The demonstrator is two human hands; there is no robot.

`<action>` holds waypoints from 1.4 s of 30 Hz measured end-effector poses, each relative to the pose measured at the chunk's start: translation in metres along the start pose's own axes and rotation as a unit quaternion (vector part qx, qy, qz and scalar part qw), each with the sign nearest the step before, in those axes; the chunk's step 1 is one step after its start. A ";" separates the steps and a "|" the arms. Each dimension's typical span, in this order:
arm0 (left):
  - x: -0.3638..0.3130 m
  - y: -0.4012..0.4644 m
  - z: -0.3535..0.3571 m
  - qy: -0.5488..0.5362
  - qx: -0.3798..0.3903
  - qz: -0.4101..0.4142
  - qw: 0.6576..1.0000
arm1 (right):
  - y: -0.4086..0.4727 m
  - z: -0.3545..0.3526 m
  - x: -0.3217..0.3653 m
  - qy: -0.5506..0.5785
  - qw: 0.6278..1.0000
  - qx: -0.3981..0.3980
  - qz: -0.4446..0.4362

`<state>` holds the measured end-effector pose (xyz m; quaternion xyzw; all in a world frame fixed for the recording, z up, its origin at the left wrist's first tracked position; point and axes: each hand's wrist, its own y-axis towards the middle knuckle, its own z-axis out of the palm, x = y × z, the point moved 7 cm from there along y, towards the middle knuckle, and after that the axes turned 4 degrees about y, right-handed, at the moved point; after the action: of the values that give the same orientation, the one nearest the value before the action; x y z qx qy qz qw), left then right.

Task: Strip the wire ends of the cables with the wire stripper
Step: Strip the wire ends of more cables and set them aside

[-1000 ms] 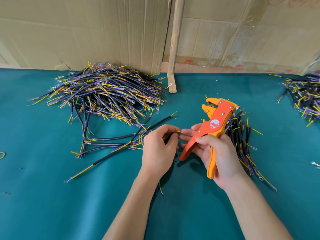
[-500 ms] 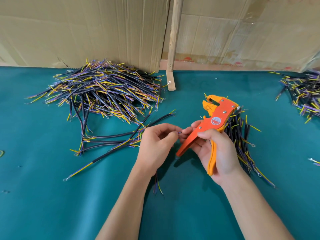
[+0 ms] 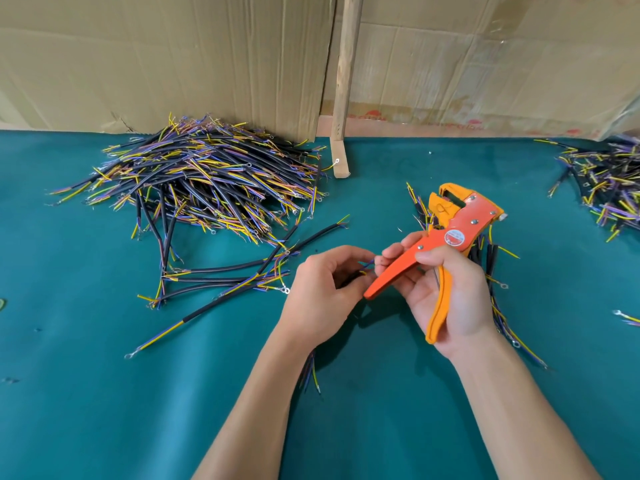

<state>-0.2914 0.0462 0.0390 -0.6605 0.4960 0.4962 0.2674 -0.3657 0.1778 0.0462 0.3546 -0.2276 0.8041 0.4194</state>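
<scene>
My right hand (image 3: 450, 292) grips an orange and yellow wire stripper (image 3: 446, 237), jaws pointing up and away, handles spread. My left hand (image 3: 322, 292) pinches one black cable (image 3: 311, 370) near its top. The cable's thin blue and yellow wire ends (image 3: 367, 266) stick out toward my right fingertips, which touch them. Its lower end hangs out under my left wrist. Most of the cable is hidden inside my left hand.
A big heap of black cables (image 3: 207, 181) with yellow and purple ends lies at the back left, with loose ones (image 3: 221, 282) in front. A smaller bunch (image 3: 491, 271) lies behind my right hand, another pile (image 3: 609, 181) at far right. Cardboard (image 3: 173, 57) and a wooden stick (image 3: 344, 81) stand behind the green tabletop (image 3: 104, 410).
Both hands and the stripper have stayed almost in place. My fingers have shifted slightly on the cable's wire ends, and the stripper's jaw end has tilted a little.
</scene>
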 end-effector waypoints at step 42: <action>0.013 0.000 -0.006 -0.082 -0.086 -0.031 0.992 | -0.017 0.027 -0.010 -0.300 0.952 0.031 -0.040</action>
<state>-0.2890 0.0356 0.0290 -0.6530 0.4074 0.5812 0.2645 -0.3377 0.1639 0.0572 0.6013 -0.3039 0.6496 0.3523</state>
